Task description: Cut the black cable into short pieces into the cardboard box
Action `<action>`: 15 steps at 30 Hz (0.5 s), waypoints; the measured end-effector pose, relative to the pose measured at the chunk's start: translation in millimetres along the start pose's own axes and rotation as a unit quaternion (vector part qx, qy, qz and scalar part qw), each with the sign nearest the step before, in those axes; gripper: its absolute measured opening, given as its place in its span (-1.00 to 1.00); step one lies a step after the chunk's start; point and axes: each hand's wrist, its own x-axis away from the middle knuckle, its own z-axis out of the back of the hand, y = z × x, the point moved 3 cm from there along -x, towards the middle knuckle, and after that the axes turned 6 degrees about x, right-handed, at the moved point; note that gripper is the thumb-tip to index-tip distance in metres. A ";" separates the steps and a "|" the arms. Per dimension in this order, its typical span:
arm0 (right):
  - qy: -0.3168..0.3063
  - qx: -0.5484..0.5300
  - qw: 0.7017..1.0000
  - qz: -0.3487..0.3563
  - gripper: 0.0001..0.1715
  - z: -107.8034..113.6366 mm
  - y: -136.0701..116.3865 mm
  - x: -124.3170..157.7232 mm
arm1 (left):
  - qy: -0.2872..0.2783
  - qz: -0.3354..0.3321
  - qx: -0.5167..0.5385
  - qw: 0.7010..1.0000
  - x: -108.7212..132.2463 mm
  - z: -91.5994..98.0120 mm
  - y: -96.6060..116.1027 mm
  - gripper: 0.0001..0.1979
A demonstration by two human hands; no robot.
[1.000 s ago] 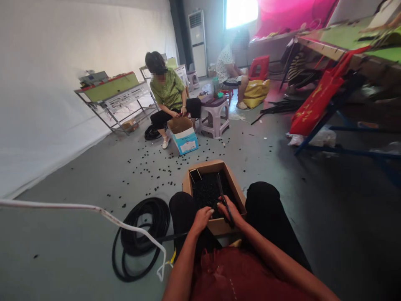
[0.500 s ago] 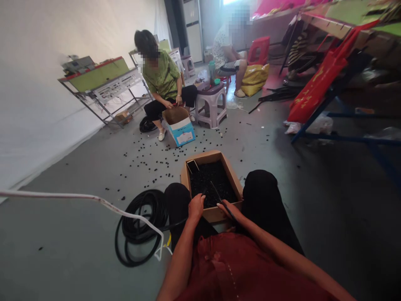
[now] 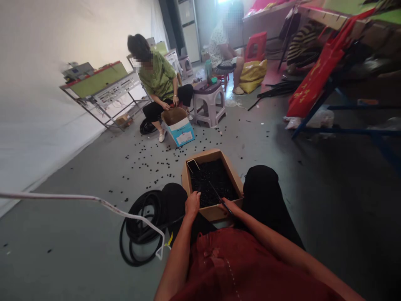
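Between my knees is a cardboard box (image 3: 232, 173) holding many small black pieces (image 3: 216, 173). My left hand (image 3: 192, 204) is closed around a black rubber-like strip (image 3: 199, 188) over the box's near left side. That strip seems to run back across my left thigh to a black coil (image 3: 140, 237) on the floor. In my right hand (image 3: 230, 207), at the near right edge of the box, is a long thin dark tool (image 3: 215, 191) pointing forward and left; its exact kind is unclear. A small rectangular frame-like container (image 3: 193, 166) sits in the box's far left corner.
Ahead, a person in green (image 3: 159, 75) sits behind a blue and white box (image 3: 184, 136). Black bits (image 3: 150, 159) are scattered over the floor. A white cable (image 3: 94, 197) crosses at left. Right stands a blue metal frame (image 3: 313, 113) with a red bag (image 3: 316, 83). A grey stool (image 3: 209, 100) stands ahead.
My left hand has shifted slightly left, away from the tool, still on the strip. My right hand keeps the tool in nearly the same place. The view has moved a little.
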 end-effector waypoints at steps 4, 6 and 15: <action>-0.019 0.005 1.000 0.010 -0.82 0.1 0.0 -2.2 | 0.000 -0.004 -0.008 1.000 -2.1 0.6 -1.3 -0.59; -0.019 0.003 1.000 0.014 -0.80 1.7 -0.7 -2.7 | 0.003 -0.008 -0.008 1.000 -3.7 0.8 -1.7 -0.60; -0.004 -0.037 0.999 0.023 -0.65 10.4 -10.8 0.9 | 0.003 -0.016 -0.009 1.000 -11.7 1.9 -3.5 -0.60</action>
